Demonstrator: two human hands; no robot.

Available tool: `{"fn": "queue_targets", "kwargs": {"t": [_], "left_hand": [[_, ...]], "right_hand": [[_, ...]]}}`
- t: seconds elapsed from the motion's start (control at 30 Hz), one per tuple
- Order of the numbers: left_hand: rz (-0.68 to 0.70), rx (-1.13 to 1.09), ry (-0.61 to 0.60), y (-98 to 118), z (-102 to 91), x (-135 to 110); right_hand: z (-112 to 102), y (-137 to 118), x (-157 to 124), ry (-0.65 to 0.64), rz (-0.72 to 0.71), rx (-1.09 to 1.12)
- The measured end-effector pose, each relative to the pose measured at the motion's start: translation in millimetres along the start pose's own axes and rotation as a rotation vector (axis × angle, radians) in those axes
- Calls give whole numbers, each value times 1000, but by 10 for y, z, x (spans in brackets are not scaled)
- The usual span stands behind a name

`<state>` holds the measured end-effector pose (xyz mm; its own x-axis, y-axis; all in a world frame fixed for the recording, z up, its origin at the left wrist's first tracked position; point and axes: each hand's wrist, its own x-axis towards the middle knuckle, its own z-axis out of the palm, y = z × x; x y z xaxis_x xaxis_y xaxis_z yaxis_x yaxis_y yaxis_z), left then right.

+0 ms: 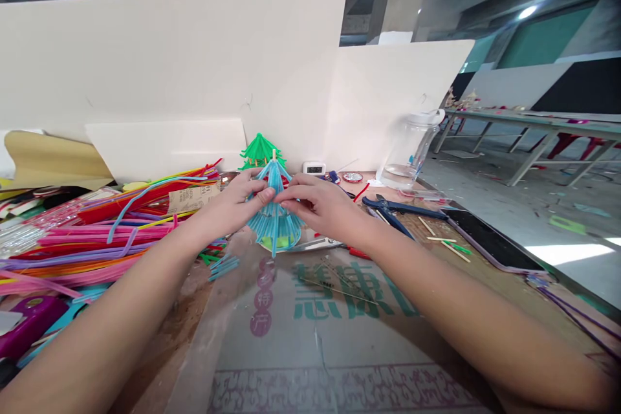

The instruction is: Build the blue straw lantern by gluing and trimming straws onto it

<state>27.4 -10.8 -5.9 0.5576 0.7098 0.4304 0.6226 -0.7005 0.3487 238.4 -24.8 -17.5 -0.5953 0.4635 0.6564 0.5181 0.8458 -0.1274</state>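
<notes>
A small blue umbrella-shaped craft [274, 220] made of thin blue sticks stands on the table in front of me. My left hand [237, 202] pinches its upper left side with thumb and fingers closed on it. My right hand [320, 204] grips its upper right side, fingers curled on the blue sticks. Behind it stands a green craft of the same shape [261, 150].
A heap of coloured pipe cleaners [97, 233] lies at the left. Blue-handled pliers [392, 208], a phone [490, 242] and a clear plastic jar [410, 149] sit at the right. White boards [194, 65] stand behind. A printed plastic sheet [334, 330] covers the table.
</notes>
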Motion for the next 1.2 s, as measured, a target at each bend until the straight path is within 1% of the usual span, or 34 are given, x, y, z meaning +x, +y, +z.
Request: {"fn": "queue_targets", "kwargs": {"t": [0.13, 0.2, 0.33, 0.43, 0.53, 0.67, 0.73, 0.8, 0.83, 0.87, 0.93, 0.97, 1.03, 1.1, 1.13, 1.2], "left_hand": [[65, -4, 42, 21, 13, 19], [53, -8, 41, 28, 7, 18], [49, -17, 49, 28, -1, 16], [53, -15, 37, 22, 0, 19], [40, -6, 27, 25, -3, 19], [14, -11, 17, 47, -16, 20], [16, -15, 20, 60, -22, 23], [20, -18, 35, 68, -25, 25], [20, -18, 43, 70, -26, 26], [15, -17, 46, 70, -27, 25], [0, -13, 35, 66, -30, 20], [-6, -12, 23, 61, -33, 16], [-4, -20, -3, 41, -44, 4], [21, -37, -27, 11, -63, -11], [37, -44, -44, -7, -75, -19], [53, -47, -78, -42, -101, -35]], "right_hand": [[8, -12, -1, -11, -18, 10], [7, -22, 0, -12, -38, 10], [3, -39, -8, 34, -101, -2], [16, -39, -27, 2, -112, -78], [33, -34, -43, -30, -93, -162], [25, -44, -45, -53, -84, -222], [10, -66, -42, -35, -136, -218], [-11, -97, -37, 26, -191, -177], [-22, -112, -33, 69, -193, -140], [-33, -124, -29, 115, -167, -94], [-51, -128, -17, 184, -57, -8], [-57, -118, -10, 192, 6, 22], [-58, -83, 2, 160, 95, 56], [-49, -41, 12, 91, 106, 56], [-43, -25, 14, 64, 86, 52], [-29, -8, 14, 52, 14, 26]]}}
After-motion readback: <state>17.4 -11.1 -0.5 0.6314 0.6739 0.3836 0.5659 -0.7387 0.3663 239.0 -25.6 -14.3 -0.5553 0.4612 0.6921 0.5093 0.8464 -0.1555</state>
